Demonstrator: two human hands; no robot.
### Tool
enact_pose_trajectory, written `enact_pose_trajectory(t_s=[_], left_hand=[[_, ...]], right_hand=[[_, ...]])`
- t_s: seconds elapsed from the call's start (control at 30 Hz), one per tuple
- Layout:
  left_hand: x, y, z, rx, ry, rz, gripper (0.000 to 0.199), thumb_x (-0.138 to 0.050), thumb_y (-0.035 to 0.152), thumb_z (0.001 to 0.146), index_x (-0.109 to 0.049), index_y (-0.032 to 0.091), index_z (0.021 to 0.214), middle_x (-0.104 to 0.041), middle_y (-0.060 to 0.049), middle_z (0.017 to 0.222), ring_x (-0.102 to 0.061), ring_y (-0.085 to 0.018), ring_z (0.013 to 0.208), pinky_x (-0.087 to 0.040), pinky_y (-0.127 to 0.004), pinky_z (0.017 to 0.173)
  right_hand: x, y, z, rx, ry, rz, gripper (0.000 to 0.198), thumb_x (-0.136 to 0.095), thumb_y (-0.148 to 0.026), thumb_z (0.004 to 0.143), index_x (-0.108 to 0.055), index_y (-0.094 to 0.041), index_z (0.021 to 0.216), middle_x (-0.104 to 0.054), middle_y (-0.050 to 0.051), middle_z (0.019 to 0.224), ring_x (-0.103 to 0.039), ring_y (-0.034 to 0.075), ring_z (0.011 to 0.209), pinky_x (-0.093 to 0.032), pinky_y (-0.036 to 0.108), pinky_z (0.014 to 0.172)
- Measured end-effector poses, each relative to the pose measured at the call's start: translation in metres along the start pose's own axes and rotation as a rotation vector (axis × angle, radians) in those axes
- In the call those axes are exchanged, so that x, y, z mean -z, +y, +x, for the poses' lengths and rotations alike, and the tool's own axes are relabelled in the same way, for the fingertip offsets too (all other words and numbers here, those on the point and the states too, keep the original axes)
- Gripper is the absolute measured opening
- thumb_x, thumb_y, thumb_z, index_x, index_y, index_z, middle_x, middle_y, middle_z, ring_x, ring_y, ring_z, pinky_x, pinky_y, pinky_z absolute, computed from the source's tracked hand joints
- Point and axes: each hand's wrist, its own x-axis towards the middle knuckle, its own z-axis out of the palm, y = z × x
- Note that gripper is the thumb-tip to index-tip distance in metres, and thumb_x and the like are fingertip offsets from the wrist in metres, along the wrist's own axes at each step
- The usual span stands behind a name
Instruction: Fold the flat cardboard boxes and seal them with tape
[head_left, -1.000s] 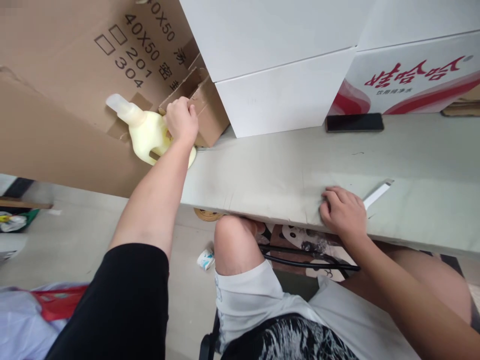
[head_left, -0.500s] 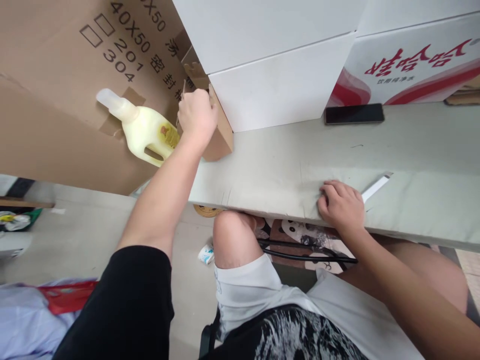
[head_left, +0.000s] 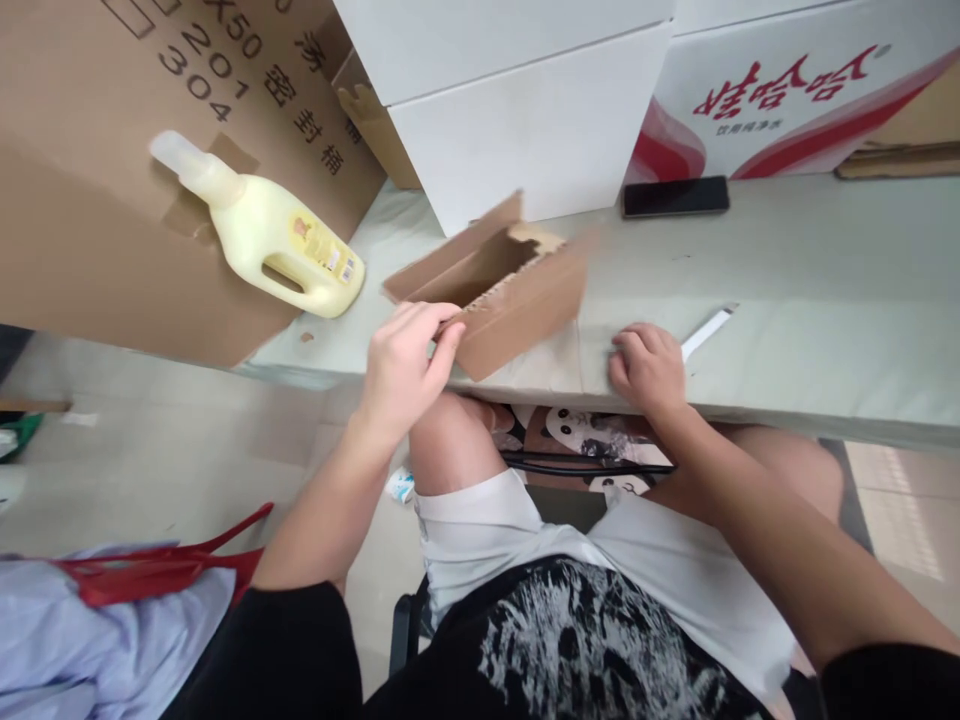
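My left hand [head_left: 411, 355] pinches the near left edge of a small brown cardboard box [head_left: 529, 310] on the table. The box stands tilted with its flaps up and its top edge ragged; its inside is mostly hidden. Resting by the table's front edge, my right hand [head_left: 649, 368] has curled fingers. A white utility knife [head_left: 706, 333] sticks out from its outer side, blade tip pointing away to the right. The knife's rear end is hidden under the hand, which appears closed on it.
A pale yellow pump bottle with a handle [head_left: 289, 245] stands left, before a large printed carton [head_left: 97, 230]. White boxes [head_left: 525, 120] and a red-lettered carton [head_left: 757, 110] line the back. A black phone [head_left: 675, 197] lies against them on the table [head_left: 840, 300].
My left hand has brought the small cardboard box from behind the bottle to the table in front of me. My right hand stays by the knife. The view has shifted slightly.
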Motion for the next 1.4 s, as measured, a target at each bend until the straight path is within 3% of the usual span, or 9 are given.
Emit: enact_pose_trajectory(t_s=[0.13,0.3,0.43,0.57,0.73,0.87,0.97,1.23,1.4], left_hand=[[-0.03,0.01,-0.005,-0.119,-0.008,-0.125,0.02,-0.05,0.03,0.104,-0.067,0.021,0.099,-0.072,-0.006,0.091,-0.066,-0.021,0.09,-0.054,-0.037,0.086],[-0.056,0.015,-0.005,-0.076,0.207,-0.135,0.032,-0.054,0.05,0.101,-0.071,0.024,0.093,-0.057,-0.013,0.138,-0.053,-0.032,0.134,-0.049,-0.054,0.11],[-0.069,0.016,-0.006,-0.079,0.115,-0.289,0.04,-0.05,0.059,0.101,-0.07,0.024,0.097,-0.054,-0.011,0.144,-0.05,-0.031,0.141,-0.043,-0.055,0.121],[-0.073,0.025,-0.009,-0.116,0.027,-0.384,0.042,-0.047,0.058,0.103,-0.068,0.023,0.1,-0.053,-0.011,0.15,-0.052,-0.03,0.143,-0.043,-0.054,0.121],[-0.077,0.03,-0.015,-0.086,-0.009,-0.484,0.037,-0.049,0.057,0.103,-0.06,0.027,0.121,-0.057,-0.012,0.152,-0.054,-0.027,0.143,-0.051,-0.047,0.113],[-0.095,0.011,-0.018,-0.015,-0.018,-0.598,0.065,-0.054,0.066,0.097,-0.035,0.035,0.15,-0.045,-0.012,0.162,-0.046,-0.028,0.15,-0.051,-0.045,0.112],[-0.111,-0.003,-0.016,-0.025,-0.021,-0.655,0.079,-0.057,0.069,0.094,-0.023,0.037,0.158,-0.039,-0.012,0.166,-0.041,-0.03,0.153,-0.049,-0.046,0.115],[-0.124,-0.008,-0.011,-0.12,-0.005,-0.613,0.079,-0.054,0.07,0.095,-0.03,0.034,0.16,-0.04,-0.012,0.165,-0.039,-0.034,0.153,-0.04,-0.05,0.123],[-0.123,-0.008,-0.009,-0.081,0.057,-0.563,0.074,-0.046,0.083,0.089,-0.039,0.034,0.144,-0.028,-0.015,0.169,-0.033,-0.035,0.156,-0.045,-0.053,0.116]], right_hand=[[0.012,0.009,-0.006,0.046,0.113,0.036,0.01,-0.053,-0.017,0.084,-0.059,-0.024,0.087,-0.069,0.009,0.102,-0.061,0.029,0.102,-0.045,0.05,0.097],[0.051,0.024,-0.018,0.001,0.245,0.178,0.024,-0.056,-0.024,0.083,-0.056,-0.023,0.108,-0.068,0.012,0.115,-0.063,0.031,0.109,-0.048,0.053,0.101],[0.09,0.026,-0.024,0.021,0.238,0.306,0.05,-0.061,-0.037,0.087,-0.05,-0.024,0.134,-0.061,0.015,0.136,-0.058,0.035,0.129,-0.049,0.055,0.106],[0.114,0.01,-0.029,0.1,0.194,0.405,0.044,-0.062,-0.046,0.091,-0.059,-0.027,0.131,-0.06,0.013,0.143,-0.057,0.035,0.134,-0.048,0.056,0.11],[0.112,-0.003,-0.031,0.095,0.171,0.481,0.033,-0.059,-0.046,0.095,-0.069,-0.025,0.117,-0.068,0.011,0.135,-0.057,0.034,0.136,-0.042,0.06,0.118],[0.101,0.0,-0.029,0.055,0.203,0.5,0.035,-0.057,-0.05,0.095,-0.072,-0.024,0.115,-0.07,0.011,0.133,-0.058,0.034,0.136,-0.04,0.063,0.121],[0.096,0.002,-0.03,0.049,0.216,0.525,0.036,-0.056,-0.05,0.097,-0.072,-0.025,0.117,-0.069,0.011,0.135,-0.057,0.035,0.138,-0.039,0.064,0.121],[0.095,0.008,-0.041,0.005,0.114,0.654,0.037,-0.061,-0.049,0.097,-0.067,-0.034,0.131,-0.063,0.004,0.146,-0.043,0.033,0.151,-0.036,0.061,0.125],[0.097,0.009,-0.041,-0.034,0.071,0.702,0.039,-0.06,-0.051,0.097,-0.067,-0.032,0.13,-0.063,0.006,0.146,-0.048,0.034,0.147,-0.038,0.06,0.125]])
